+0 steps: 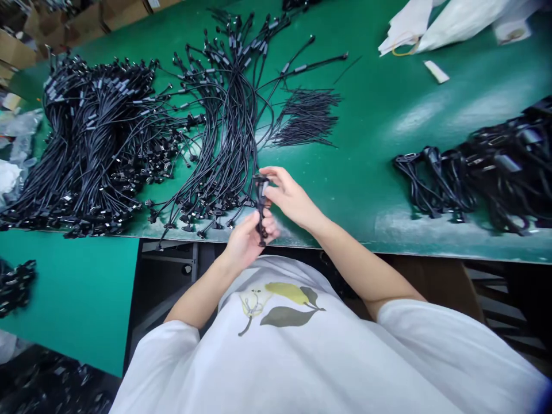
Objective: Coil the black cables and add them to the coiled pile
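Head view: a green workbench mat (366, 144) spreads before me, with a great heap of black cables (99, 149) at eleven o'clock, coiled black cables (487, 172) at three and white bags (448, 23) at one. Short black wires (306, 118) lie near twelve. At the mat's near edge, a black cable (261, 210) stands upright between my hands: my right hand (293, 195) pinches its upper end, while my left hand (245, 241) curls closed around its lower length.
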A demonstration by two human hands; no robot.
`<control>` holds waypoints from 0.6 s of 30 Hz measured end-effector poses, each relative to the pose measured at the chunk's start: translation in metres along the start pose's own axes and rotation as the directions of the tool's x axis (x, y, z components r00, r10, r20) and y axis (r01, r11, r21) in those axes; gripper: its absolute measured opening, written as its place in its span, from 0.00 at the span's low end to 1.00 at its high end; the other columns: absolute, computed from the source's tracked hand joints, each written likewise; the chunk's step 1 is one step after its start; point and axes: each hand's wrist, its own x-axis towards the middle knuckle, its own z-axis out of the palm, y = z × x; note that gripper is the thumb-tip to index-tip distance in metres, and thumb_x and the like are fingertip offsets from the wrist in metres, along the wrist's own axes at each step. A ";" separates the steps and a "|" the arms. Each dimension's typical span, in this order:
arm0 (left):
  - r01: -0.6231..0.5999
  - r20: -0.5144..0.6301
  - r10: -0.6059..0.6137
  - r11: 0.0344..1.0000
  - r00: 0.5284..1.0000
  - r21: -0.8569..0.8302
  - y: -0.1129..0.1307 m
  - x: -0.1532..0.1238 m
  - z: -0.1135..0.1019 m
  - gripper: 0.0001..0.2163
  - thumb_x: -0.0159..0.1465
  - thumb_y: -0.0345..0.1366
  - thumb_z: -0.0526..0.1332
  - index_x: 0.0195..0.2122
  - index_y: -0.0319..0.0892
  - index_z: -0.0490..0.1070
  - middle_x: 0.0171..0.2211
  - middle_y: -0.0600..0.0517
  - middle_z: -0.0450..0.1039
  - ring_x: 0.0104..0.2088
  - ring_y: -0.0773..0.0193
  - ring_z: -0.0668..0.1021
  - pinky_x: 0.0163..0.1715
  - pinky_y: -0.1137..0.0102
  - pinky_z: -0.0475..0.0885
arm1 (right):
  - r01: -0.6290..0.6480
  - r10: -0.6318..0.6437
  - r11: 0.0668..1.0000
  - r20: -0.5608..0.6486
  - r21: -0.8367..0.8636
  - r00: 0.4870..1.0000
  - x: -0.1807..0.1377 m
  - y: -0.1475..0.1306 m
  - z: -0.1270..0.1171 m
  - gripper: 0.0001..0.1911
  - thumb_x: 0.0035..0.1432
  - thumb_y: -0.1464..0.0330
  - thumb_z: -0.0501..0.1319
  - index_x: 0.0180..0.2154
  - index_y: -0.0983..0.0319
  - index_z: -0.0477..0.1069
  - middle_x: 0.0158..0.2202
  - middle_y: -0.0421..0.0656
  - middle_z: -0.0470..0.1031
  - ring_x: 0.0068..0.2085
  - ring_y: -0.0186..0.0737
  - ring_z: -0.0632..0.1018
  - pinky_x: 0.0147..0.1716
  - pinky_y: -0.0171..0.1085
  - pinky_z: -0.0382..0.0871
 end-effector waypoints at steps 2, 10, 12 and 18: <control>-0.108 -0.078 0.103 0.993 0.992 -0.055 0.007 0.007 0.002 0.14 0.71 0.38 0.51 0.31 0.39 0.70 0.23 0.55 0.60 0.26 0.71 0.70 0.36 0.73 0.73 | 0.051 -0.050 0.999 0.093 -0.016 0.994 -0.013 0.006 0.003 0.38 0.53 0.54 0.66 0.61 0.55 0.56 0.58 0.50 0.63 0.44 0.38 0.76 0.41 0.38 0.75; -0.158 -0.150 0.151 0.987 0.977 -0.038 0.008 0.016 0.009 0.16 0.72 0.37 0.49 0.31 0.38 0.71 0.27 0.53 0.71 0.34 0.67 0.78 0.48 0.66 0.72 | 0.216 -0.203 0.937 0.077 -0.276 0.976 -0.037 0.018 0.015 0.33 0.53 0.59 0.68 0.59 0.57 0.63 0.57 0.49 0.67 0.60 0.49 0.68 0.60 0.50 0.63; -0.174 -0.167 0.176 0.984 0.970 0.029 0.006 0.016 0.010 0.16 0.72 0.37 0.50 0.30 0.39 0.72 0.28 0.52 0.72 0.36 0.66 0.79 0.49 0.66 0.71 | 0.205 -0.196 0.941 0.060 -0.269 0.979 -0.036 0.017 0.015 0.35 0.51 0.59 0.69 0.59 0.57 0.62 0.58 0.49 0.66 0.60 0.50 0.67 0.61 0.50 0.62; -0.386 -0.066 0.413 0.890 0.908 0.243 0.020 0.018 -0.004 0.15 0.71 0.33 0.50 0.31 0.41 0.74 0.35 0.52 0.72 0.37 0.68 0.76 0.46 0.72 0.70 | -0.007 0.000 0.998 0.117 0.057 0.993 -0.038 0.010 0.014 0.32 0.56 0.59 0.66 0.60 0.56 0.61 0.61 0.49 0.63 0.57 0.44 0.71 0.54 0.45 0.69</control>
